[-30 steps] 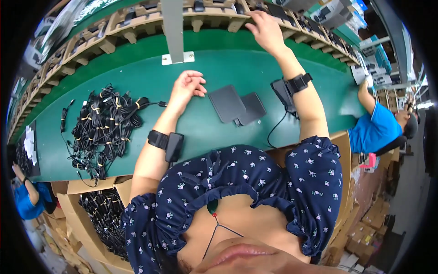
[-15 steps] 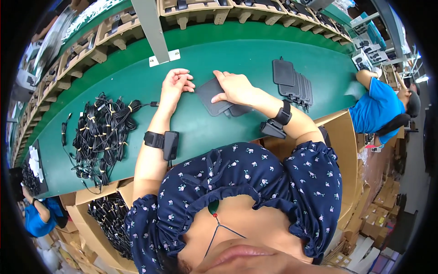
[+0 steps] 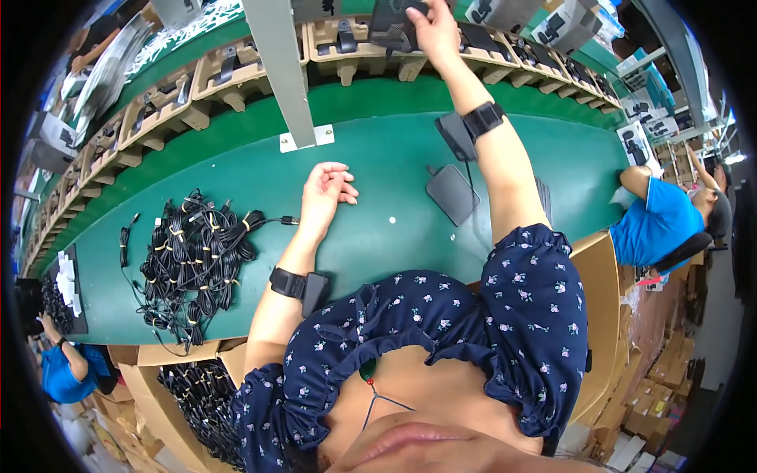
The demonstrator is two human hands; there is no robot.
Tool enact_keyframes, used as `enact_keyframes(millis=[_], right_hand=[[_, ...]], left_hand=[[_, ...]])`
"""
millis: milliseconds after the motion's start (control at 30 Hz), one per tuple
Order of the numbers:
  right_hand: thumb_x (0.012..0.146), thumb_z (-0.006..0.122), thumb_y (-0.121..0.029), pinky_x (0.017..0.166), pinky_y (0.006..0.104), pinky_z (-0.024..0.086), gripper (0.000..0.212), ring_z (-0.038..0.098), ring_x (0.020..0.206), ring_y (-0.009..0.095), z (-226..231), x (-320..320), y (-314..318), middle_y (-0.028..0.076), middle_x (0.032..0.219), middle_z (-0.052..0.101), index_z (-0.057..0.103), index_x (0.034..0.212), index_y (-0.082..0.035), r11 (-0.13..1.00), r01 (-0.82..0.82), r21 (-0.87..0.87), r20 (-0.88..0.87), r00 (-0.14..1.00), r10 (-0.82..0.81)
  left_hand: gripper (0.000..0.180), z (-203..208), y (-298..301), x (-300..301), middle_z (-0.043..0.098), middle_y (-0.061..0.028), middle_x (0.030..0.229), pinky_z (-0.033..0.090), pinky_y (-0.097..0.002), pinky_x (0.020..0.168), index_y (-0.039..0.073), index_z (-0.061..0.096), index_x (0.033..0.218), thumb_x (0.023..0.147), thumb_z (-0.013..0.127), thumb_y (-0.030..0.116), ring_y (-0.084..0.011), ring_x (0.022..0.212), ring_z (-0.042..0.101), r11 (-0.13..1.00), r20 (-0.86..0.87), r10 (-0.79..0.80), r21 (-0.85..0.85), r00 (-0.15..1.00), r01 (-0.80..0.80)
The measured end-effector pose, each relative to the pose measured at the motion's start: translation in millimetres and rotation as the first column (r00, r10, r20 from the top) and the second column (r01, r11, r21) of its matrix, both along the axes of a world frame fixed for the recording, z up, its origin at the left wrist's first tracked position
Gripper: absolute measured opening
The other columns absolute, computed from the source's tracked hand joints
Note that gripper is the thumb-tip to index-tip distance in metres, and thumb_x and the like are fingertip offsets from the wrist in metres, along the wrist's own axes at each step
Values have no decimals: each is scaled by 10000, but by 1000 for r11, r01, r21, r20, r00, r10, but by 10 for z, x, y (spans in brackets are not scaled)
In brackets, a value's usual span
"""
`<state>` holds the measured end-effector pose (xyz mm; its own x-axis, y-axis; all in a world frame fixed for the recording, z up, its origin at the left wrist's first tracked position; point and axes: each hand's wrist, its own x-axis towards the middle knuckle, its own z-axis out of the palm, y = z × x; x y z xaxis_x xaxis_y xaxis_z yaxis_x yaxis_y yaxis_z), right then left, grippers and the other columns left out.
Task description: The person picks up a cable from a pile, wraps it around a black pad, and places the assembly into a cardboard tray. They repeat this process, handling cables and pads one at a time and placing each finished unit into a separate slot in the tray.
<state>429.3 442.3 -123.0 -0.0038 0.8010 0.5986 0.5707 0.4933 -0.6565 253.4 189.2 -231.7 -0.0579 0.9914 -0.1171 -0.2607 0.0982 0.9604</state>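
My right hand (image 3: 439,33) is stretched far forward over the row of trays, its thumb and fingers closed on a dark flat rectangular pad (image 3: 392,27). My left hand (image 3: 327,193) rests on the green table (image 3: 378,158) with its fingers loosely curled and apart, holding nothing. Close to its wrist lies the plug end of a black cable (image 3: 288,221). Another dark grey pad (image 3: 453,195) with rounded corners and a short stub lies on the table, below my right forearm. More pads (image 3: 544,201) are partly hidden behind that forearm.
A heap of bundled black cables (image 3: 193,260) covers the table's left part. Moulded brown trays (image 3: 229,71) holding black parts line the far edge, behind a grey metal post (image 3: 280,71). Cardboard boxes (image 3: 146,386) stand at the near side. Co-workers in blue (image 3: 658,217) sit at either side.
My right hand has gone from the pads on the table forward to the trays, carrying a pad. My left hand stays on the table, and the view has shifted a little.
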Motion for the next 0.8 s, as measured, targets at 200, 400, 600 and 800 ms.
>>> enact_keyframes(millis=[200,400,600,800], right_hand=[[792,596,-238,710,350,440,315,561,799,232,-134,-146,785,109,851,598,559,1040,-48,996,78,-38,-31,996,-79],[766,635,-356,697,340,454,541,570,748,239,-404,-89,1110,150,819,603,498,1180,-37,990,-70,-121,147,985,87],[791,601,-299,753,412,439,249,548,866,312,-541,-127,443,124,937,574,626,998,-163,914,38,403,536,800,-270],[816,579,-93,591,321,424,68,542,655,255,-271,-886,-1128,98,733,554,556,774,-45,777,-472,417,345,873,345]], left_hand=[[135,-54,-13,-33,539,-108,880,510,-249,550,-15,461,1016,888,419,4,-142,653,574,1000,25,28,8,999,-29],[139,-76,-38,-66,541,-95,880,500,-244,550,-4,476,1020,889,441,27,-148,658,571,1000,68,25,15,997,-26],[130,-178,41,16,525,-91,857,509,-259,531,-2,460,1011,885,430,6,-153,637,573,1000,124,6,29,992,-10],[136,-177,-25,-20,526,-96,830,511,-262,495,-14,457,990,862,414,-23,-153,619,582,999,99,42,-8,994,-42]])
